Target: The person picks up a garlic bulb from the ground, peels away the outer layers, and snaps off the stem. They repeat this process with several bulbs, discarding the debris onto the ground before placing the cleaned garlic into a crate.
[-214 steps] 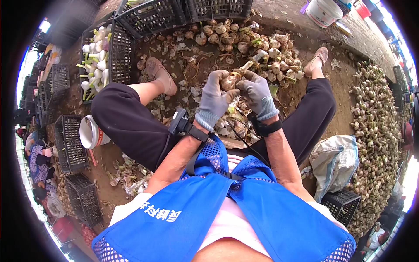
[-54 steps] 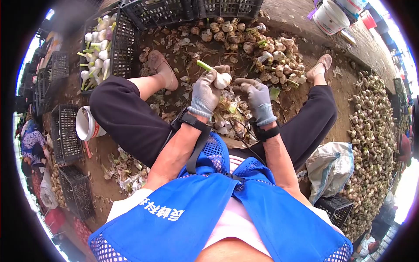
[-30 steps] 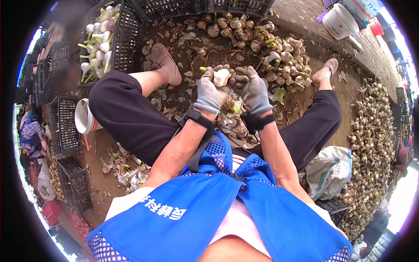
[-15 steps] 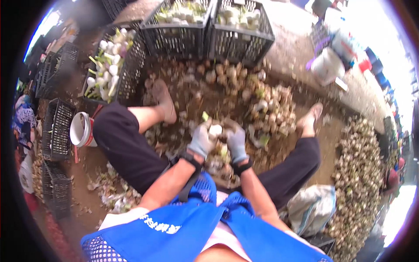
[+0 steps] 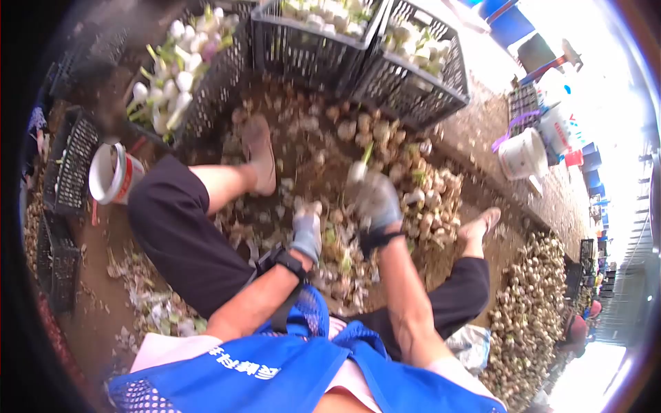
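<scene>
Grey knit gloves with darker, soiled fingers cover both hands. The right hand (image 5: 376,199), blurred, reaches toward the crates with its fingers closed around the lower part of a white garlic bulb (image 5: 357,171), whose short green stem (image 5: 368,151) sticks up. The left hand (image 5: 307,227) is apart from it, nearer the left leg, its fingers drawn together and pointing up; blur hides whether they pinch anything.

Papery, crumpled husks (image 5: 344,258) lie on the brown earthen floor between the legs. Beside the right hand spreads a heap of rough, tan unpeeled garlic (image 5: 437,196), knobbly and dull next to the smooth bulb. Smooth white bulbs with green stems fill the slotted black plastic left crate (image 5: 215,103); the middle crate (image 5: 303,60) and right crate (image 5: 413,95) hold pale bulbs too.

A round white plastic bucket (image 5: 103,175) with a red-marked side stands left of the black cloth trousers (image 5: 189,241). Another pale bucket (image 5: 522,155) sits beyond the right crate. A long mound of garlic (image 5: 527,316) covers the ground at far right, near a wrinkled, whitish sack (image 5: 471,350). The blue vest (image 5: 303,361) has mesh panels.
</scene>
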{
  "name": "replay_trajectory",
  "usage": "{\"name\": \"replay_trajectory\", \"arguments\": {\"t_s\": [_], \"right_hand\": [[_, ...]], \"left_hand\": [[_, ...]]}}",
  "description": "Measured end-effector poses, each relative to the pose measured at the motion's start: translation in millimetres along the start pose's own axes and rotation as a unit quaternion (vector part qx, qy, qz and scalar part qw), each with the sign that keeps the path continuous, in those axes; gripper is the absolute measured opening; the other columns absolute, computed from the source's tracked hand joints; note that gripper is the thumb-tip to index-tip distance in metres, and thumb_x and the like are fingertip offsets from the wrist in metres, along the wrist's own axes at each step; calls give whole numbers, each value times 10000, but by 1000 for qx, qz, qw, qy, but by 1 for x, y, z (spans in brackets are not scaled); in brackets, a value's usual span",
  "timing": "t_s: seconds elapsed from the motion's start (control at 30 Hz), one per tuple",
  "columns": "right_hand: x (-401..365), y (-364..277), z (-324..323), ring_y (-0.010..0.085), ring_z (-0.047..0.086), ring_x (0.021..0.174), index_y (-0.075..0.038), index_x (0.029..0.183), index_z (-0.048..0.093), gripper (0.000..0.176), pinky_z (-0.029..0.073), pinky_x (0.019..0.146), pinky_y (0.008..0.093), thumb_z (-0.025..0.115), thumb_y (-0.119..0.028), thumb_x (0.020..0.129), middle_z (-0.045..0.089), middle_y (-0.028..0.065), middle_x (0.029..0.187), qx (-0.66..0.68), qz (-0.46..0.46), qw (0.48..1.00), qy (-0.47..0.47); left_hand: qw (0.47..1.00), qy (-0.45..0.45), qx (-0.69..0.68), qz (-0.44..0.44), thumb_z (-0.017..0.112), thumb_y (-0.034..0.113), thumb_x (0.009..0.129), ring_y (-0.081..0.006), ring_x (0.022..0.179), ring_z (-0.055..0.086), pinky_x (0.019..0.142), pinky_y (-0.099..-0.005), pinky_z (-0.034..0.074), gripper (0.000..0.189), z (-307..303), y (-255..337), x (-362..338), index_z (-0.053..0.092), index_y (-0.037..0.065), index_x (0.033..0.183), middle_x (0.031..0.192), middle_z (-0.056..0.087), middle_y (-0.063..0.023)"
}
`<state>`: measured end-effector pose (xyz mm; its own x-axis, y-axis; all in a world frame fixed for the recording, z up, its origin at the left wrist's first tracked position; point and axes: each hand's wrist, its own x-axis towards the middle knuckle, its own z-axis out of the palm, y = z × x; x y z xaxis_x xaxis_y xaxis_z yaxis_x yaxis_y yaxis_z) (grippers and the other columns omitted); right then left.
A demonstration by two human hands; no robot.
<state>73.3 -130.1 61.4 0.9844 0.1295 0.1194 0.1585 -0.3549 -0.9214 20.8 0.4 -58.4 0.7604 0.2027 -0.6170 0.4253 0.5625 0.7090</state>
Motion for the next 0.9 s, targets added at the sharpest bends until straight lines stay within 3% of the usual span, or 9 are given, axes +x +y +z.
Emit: {"name": "replay_trajectory", "arguments": {"t_s": [0.03, 0.07, 0.17, 0.3, 0.33, 0.43, 0.57, 0.83, 0.9], "right_hand": [[37, -21, -5, 173, 589, 721, 11, 1054, 514, 270, 490, 607, 260, 437, -193, 895, 594, 124, 966, 313, 96, 942, 74], [82, 76, -23, 192, 606, 721, 30, 1187, 424, 354, 524, 644, 266, 420, -185, 905, 551, 178, 1105, 19, -144, 987, 64], [117, -55, -51, 193, 612, 723, 36, 1155, 490, 325, 521, 672, 292, 470, -130, 877, 575, 191, 1061, 538, 109, 834, -57], [90, 17, -19, 117, 560, 608, 21, 1049, 587, 288, 447, 487, 233, 533, -54, 776, 636, 80, 798, 81, 63, 995, 9], [69, 23, -3, 100, 547, 603, -6, 960, 642, 228, 444, 533, 249, 560, -84, 761, 638, 70, 770, 54, 263, 962, 57], [3, 109, 28, 313, 615, 858, -80, 906, 655, 261, 475, 777, 389, 563, -230, 714, 644, 171, 848, -348, 194, 906, -142], [-39, 115, 71, 361, 566, 935, -123, 987, 590, 303, 461, 801, 420, 574, -246, 711, 549, 185, 1069, -471, 283, 817, -172], [-46, 126, 48, 279, 591, 951, -107, 1087, 589, 364, 456, 823, 355, 580, -214, 740, 619, 175, 1001, -266, 339, 893, -129], [-66, 101, 38, 164, 593, 883, -31, 1087, 585, 361, 464, 783, 276, 619, -60, 729, 633, 90, 989, 32, 242, 970, -16]], "left_hand": [[999, -5, 6, -32, 529, 174, 857, -144, 629, 552, 538, -306, 471, 89, -6, -9, 4, 564, 114, 911, 748, 570, -1], [994, -9, -3, -109, 515, 174, 863, -149, 622, 557, 521, -300, 465, 93, -5, -2, -8, 561, 109, 911, 744, 573, -12], [962, -90, -12, -257, 476, 191, 877, -166, 577, 569, 494, -286, 458, 145, -5, 10, -27, 567, 79, 889, 750, 601, -59], [950, -104, 82, -281, 502, 260, 863, -176, 540, 577, 461, -277, 464, 244, 17, 41, -59, 579, 45, 777, 686, 614, -86], [944, -118, 88, -295, 499, 271, 866, -175, 511, 567, 447, -278, 459, 259, 17, 40, -63, 572, 48, 755, 662, 607, -87], [928, -122, 122, -330, 488, 309, 875, -170, 444, 537, 398, -282, 443, 313, 16, 41, -66, 548, 62, 694, 599, 584, -86], [938, -89, 77, -327, 491, 318, 876, -154, 414, 508, 358, -272, 416, 317, 19, 37, -64, 554, 61, 703, 606, 582, -90], [983, 53, 42, -172, 520, 239, 861, -187, 548, 572, 414, -303, 453, 150, 9, 22, -35, 548, 95, 891, 719, 595, -55], [973, -6, -27, -228, 543, 290, 854, -207, 586, 586, 486, -338, 491, 181, 12, 27, -39, 565, 117, 902, 753, 603, -58]]}}
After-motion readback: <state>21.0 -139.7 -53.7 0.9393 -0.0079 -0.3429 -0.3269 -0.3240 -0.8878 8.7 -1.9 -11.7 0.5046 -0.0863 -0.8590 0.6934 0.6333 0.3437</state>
